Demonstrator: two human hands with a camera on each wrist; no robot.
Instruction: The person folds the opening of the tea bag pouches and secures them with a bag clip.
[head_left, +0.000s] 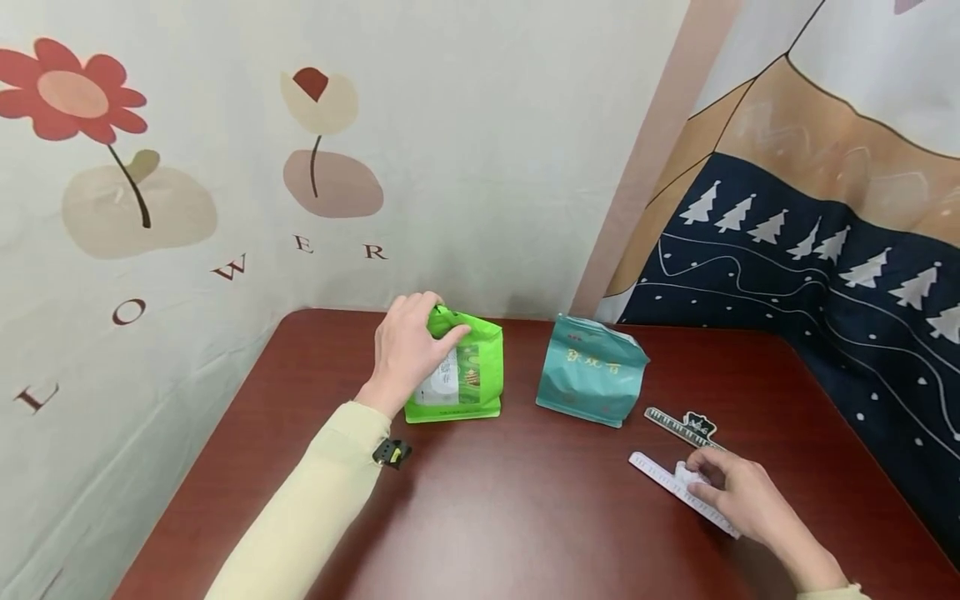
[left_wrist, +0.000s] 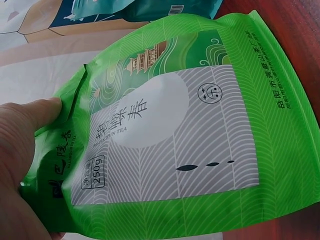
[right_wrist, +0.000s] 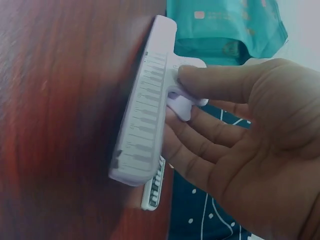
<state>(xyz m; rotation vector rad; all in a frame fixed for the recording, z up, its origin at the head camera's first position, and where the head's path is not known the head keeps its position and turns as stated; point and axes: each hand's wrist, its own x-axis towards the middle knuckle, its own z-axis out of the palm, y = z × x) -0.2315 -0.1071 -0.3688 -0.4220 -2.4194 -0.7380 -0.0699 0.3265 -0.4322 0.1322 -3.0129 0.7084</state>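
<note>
A green tea bag (head_left: 489,367) stands upright toward the back of the table, its top folded over. My left hand (head_left: 408,343) grips that folded top, thumb across the front; the left wrist view shows the bag's grey and green label (left_wrist: 220,130) up close. At the right, the handle of a white sealing clip with piano-key markings (head_left: 660,475) is pinched between the thumb and fingers of my right hand (head_left: 753,500). In the right wrist view the clip's long bar (right_wrist: 142,110) looks closed, with no bag in it.
A teal bag (head_left: 592,375) stands to the right of the green one. Between it and my right hand lies a black-and-white piano-key clip (head_left: 672,425). Printed cloth (head_left: 480,167) hangs behind the dark red wooden table (head_left: 517,517).
</note>
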